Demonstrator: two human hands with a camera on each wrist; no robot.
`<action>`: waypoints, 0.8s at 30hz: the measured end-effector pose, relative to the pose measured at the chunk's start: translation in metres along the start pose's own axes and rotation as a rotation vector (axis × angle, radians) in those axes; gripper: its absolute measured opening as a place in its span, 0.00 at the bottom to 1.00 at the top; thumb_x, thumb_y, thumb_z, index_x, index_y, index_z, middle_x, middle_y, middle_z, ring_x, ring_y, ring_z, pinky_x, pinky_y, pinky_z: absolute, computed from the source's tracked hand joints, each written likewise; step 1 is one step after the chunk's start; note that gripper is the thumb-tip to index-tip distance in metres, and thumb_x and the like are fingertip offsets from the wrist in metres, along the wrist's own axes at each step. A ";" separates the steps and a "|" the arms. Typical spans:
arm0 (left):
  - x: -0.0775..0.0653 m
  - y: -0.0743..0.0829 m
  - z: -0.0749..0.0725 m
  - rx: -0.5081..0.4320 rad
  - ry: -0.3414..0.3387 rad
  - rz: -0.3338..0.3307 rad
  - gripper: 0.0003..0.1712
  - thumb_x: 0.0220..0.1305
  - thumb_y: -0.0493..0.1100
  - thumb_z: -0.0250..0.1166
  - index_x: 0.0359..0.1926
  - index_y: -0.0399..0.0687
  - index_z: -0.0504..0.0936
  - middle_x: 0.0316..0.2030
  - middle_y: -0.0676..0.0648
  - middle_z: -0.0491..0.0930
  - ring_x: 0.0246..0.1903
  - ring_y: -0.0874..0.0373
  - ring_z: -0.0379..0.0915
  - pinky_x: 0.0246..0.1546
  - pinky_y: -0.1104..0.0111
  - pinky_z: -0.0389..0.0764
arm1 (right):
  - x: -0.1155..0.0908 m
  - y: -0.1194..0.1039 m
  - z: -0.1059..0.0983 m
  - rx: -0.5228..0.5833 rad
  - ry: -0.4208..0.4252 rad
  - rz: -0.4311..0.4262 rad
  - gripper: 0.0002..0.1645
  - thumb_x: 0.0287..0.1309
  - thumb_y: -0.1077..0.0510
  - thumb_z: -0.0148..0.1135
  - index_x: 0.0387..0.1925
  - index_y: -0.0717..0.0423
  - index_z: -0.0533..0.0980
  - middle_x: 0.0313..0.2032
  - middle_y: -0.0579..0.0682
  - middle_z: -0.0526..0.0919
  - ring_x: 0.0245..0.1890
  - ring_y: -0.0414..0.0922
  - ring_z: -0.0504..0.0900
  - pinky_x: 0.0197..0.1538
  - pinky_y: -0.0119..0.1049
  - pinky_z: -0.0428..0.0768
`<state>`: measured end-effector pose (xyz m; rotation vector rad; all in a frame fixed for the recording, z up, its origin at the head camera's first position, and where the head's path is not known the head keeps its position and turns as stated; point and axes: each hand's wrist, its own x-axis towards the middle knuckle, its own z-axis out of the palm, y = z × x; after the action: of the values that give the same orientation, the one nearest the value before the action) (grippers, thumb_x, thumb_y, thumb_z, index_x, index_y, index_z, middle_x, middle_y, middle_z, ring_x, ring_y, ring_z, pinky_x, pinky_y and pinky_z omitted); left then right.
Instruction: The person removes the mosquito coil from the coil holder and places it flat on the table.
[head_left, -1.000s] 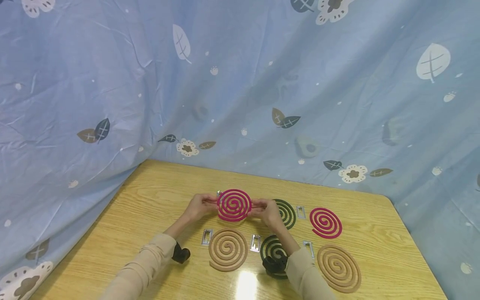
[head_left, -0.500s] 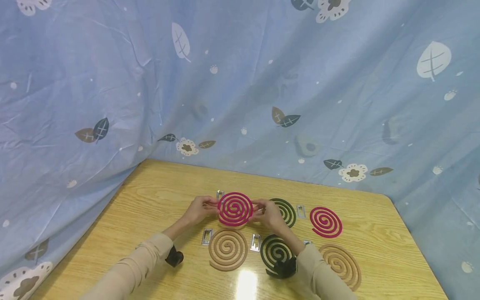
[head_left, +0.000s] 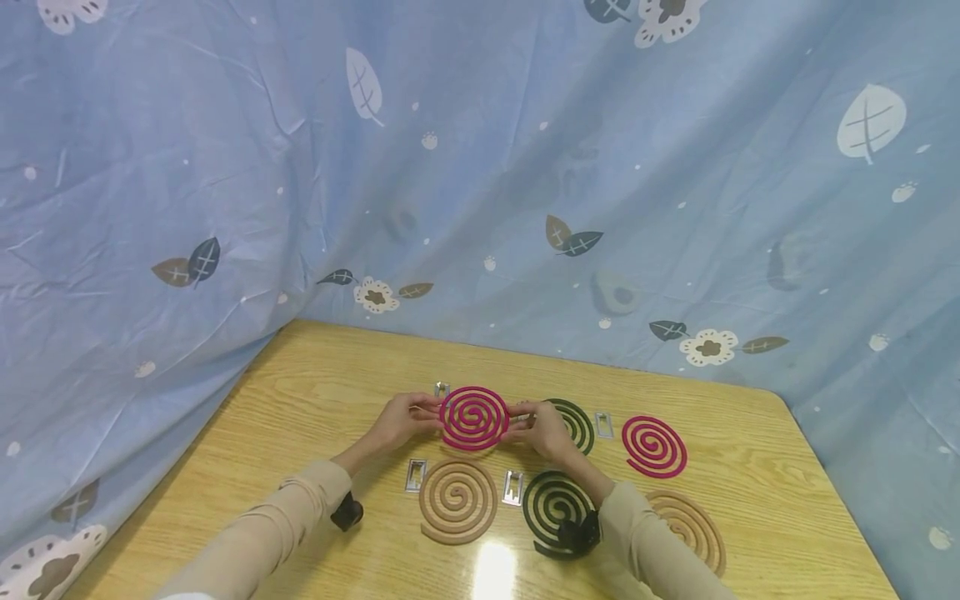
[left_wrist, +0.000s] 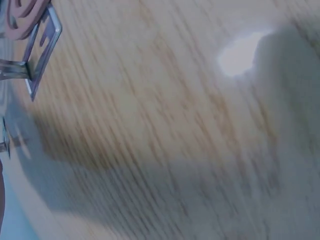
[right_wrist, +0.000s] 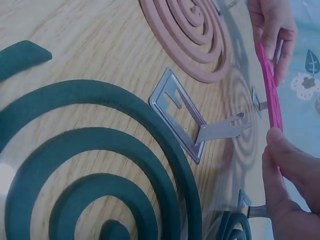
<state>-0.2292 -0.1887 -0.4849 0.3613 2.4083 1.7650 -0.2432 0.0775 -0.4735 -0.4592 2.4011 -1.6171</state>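
Note:
A bright pink mosquito coil (head_left: 474, 414) is held between both hands, one at each side. My left hand (head_left: 396, 422) pinches its left rim with thumb and fingers. At the right rim, my right hand (head_left: 547, 429) grips it the same way. Seen edge-on in the right wrist view, the pink coil (right_wrist: 272, 100) is raised off the table, between the left hand (right_wrist: 276, 30) and the right hand (right_wrist: 290, 180). A brown coil (head_left: 458, 502) lies just in front of it. Behind its upper left stands a small metal coil stand (head_left: 442, 388).
Dark green coils (head_left: 573, 425) (head_left: 558, 510), another pink coil (head_left: 655, 447) and a second brown coil (head_left: 690, 525) lie on the wooden table (head_left: 330, 358). Metal stands (head_left: 416, 475) (head_left: 513, 487) (head_left: 603, 425) sit beside coils. A blue patterned curtain (head_left: 480, 167) hangs behind.
The held pink coil has come slightly nearer and a little to the right, with both hands still on it. More of the metal stand behind it shows. The coils on the table stay put.

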 end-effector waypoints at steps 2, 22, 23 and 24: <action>0.001 -0.001 0.001 0.000 -0.010 0.006 0.22 0.58 0.28 0.65 0.53 0.20 0.73 0.45 0.28 0.78 0.44 0.40 0.80 0.43 0.66 0.85 | 0.000 0.001 0.000 -0.004 0.007 0.004 0.24 0.45 0.74 0.70 0.48 0.76 0.76 0.52 0.70 0.75 0.36 0.55 0.86 0.40 0.32 0.86; 0.009 -0.009 0.006 0.073 0.021 -0.018 0.21 0.56 0.29 0.68 0.50 0.23 0.76 0.46 0.30 0.79 0.43 0.41 0.80 0.41 0.68 0.85 | 0.005 0.010 0.005 -0.075 0.075 -0.013 0.24 0.41 0.75 0.72 0.44 0.76 0.78 0.40 0.65 0.83 0.36 0.55 0.85 0.39 0.32 0.86; 0.009 -0.010 0.006 0.079 0.026 -0.024 0.21 0.55 0.29 0.68 0.50 0.23 0.76 0.46 0.30 0.80 0.43 0.42 0.81 0.41 0.69 0.85 | 0.005 0.010 0.006 -0.079 0.081 -0.009 0.24 0.40 0.75 0.72 0.44 0.76 0.78 0.40 0.64 0.84 0.36 0.55 0.85 0.39 0.32 0.86; 0.009 -0.010 0.006 0.089 0.030 -0.023 0.21 0.55 0.29 0.68 0.49 0.23 0.76 0.45 0.30 0.80 0.42 0.42 0.81 0.40 0.69 0.85 | 0.006 0.010 0.006 -0.082 0.083 -0.004 0.24 0.40 0.75 0.72 0.44 0.76 0.78 0.39 0.64 0.84 0.36 0.54 0.85 0.39 0.33 0.86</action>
<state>-0.2374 -0.1833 -0.4960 0.3175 2.5069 1.6691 -0.2479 0.0736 -0.4850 -0.4191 2.5363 -1.5743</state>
